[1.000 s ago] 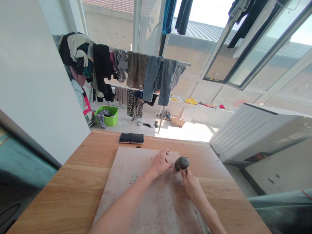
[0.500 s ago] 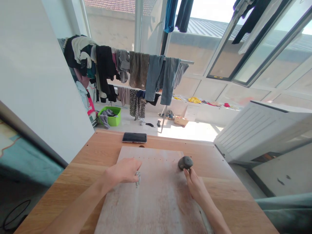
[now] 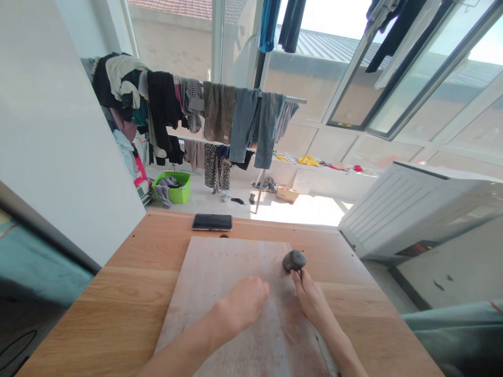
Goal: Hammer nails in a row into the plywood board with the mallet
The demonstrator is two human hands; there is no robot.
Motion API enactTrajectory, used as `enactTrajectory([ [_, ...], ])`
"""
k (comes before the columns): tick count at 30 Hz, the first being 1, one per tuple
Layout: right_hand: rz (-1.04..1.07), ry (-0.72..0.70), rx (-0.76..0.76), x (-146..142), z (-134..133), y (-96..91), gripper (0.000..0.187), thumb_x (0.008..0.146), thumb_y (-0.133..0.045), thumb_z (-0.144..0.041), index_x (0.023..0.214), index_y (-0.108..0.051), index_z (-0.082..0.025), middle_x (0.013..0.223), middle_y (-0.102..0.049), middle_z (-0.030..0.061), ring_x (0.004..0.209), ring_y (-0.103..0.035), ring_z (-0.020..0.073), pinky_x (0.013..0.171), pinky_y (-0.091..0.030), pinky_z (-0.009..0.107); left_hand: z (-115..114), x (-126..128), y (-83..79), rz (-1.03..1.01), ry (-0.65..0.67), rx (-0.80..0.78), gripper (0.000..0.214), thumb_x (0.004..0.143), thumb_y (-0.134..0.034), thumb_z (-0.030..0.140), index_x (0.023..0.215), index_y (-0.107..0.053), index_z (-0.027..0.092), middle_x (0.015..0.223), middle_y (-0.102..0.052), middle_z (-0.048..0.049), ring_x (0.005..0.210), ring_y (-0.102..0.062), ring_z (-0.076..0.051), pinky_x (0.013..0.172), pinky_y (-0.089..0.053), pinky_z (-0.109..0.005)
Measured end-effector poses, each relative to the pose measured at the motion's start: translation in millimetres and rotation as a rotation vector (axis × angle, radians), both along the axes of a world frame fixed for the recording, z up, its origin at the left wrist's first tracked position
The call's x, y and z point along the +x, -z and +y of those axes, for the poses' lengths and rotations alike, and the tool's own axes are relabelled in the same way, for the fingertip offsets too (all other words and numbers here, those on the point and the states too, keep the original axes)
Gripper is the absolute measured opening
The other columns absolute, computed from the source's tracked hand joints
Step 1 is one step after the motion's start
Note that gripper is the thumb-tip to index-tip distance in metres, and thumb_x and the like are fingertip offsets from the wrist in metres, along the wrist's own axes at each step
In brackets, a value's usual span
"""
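A pale wooden board point(image 3: 212, 272) lies on a wooden table point(image 3: 129, 277). My left hand point(image 3: 243, 305) rests on the middle of the board with its fingers curled under; what they hold, if anything, is hidden. My right hand point(image 3: 309, 297) lies to its right, fingertips closed on the near side of a dark rounded stone point(image 3: 294, 259) that sits on the board. A row of tiny dark dots point(image 3: 243, 255) runs across the board's far part.
A black phone point(image 3: 212, 222) lies flat at the table's far edge. Beyond it stand a drying rack hung with clothes point(image 3: 220, 118), a green basket point(image 3: 175, 187) on the floor, and a white ribbed appliance point(image 3: 408, 209) to the right.
My left hand went from beside the stone out to small metal pieces on the board's left, then back toward the middle with fingers curled. Those pieces no longer show. The right hand stayed put.
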State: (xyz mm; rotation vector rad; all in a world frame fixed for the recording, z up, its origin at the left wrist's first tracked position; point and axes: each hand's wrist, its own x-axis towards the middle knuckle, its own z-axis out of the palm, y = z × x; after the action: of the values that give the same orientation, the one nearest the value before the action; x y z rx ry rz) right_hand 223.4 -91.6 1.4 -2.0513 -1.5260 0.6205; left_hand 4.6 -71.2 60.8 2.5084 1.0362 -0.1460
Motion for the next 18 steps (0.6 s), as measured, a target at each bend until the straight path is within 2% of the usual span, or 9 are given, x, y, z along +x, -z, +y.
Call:
enactTrajectory([
  [2, -0.011, 0.003, 0.001, 0, 1, 0.1, 0.034, 0.097, -0.03, -0.05, 0.092, -0.054, -0.026, 0.074, -0.07, 0.0075, 0.073, -0.07, 0.0285, 0.061, -0.041, 0.031, 4, 9, -0.6, -0.05, 0.03, -0.008, 0.027, 0.081, -0.049, 0.0, 0.092, -0.07, 0.012, 0.099, -0.075, -0.0183, 0.093, -0.073, -0.03, 0.081, -0.057, -0.036],
  [5, -0.024, 0.012, -0.011, 0, 1, 0.3, 0.034, 0.097, -0.03, -0.049, 0.092, -0.054, -0.026, 0.073, -0.069, 0.0074, 0.076, -0.07, 0.0294, 0.062, -0.041, 0.031, 12, 11, 2.9, -0.16, 0.014, -0.066, 0.023, 0.078, -0.054, 0.001, 0.084, -0.071, 0.015, 0.091, -0.077, -0.0141, 0.086, -0.073, -0.027, 0.075, -0.055, -0.032],
  [11, -0.027, 0.015, -0.024, 0, 2, -0.2, 0.035, 0.098, -0.029, -0.049, 0.092, -0.054, -0.026, 0.069, -0.067, 0.0054, 0.072, -0.068, 0.0282, 0.062, -0.041, 0.031, 29, 0, 8.7, -0.363, -0.124, -0.31, 0.03, 0.073, -0.059, 0.001, 0.095, -0.075, 0.014, 0.081, -0.077, -0.005, 0.075, -0.07, -0.017, 0.065, -0.05, -0.022],
  [18, -0.023, 0.007, -0.025, 0, 0, -4.0, 0.034, 0.098, -0.029, -0.05, 0.092, -0.053, -0.026, 0.071, -0.067, 0.0059, 0.076, -0.069, 0.0298, 0.064, -0.042, 0.032, 39, -3, 6.3, -0.453, -0.137, -0.284, 0.034, 0.072, -0.055, 0.003, 0.091, -0.081, 0.015, 0.081, -0.078, -0.005, 0.074, -0.069, -0.017, 0.07, -0.051, -0.023],
])
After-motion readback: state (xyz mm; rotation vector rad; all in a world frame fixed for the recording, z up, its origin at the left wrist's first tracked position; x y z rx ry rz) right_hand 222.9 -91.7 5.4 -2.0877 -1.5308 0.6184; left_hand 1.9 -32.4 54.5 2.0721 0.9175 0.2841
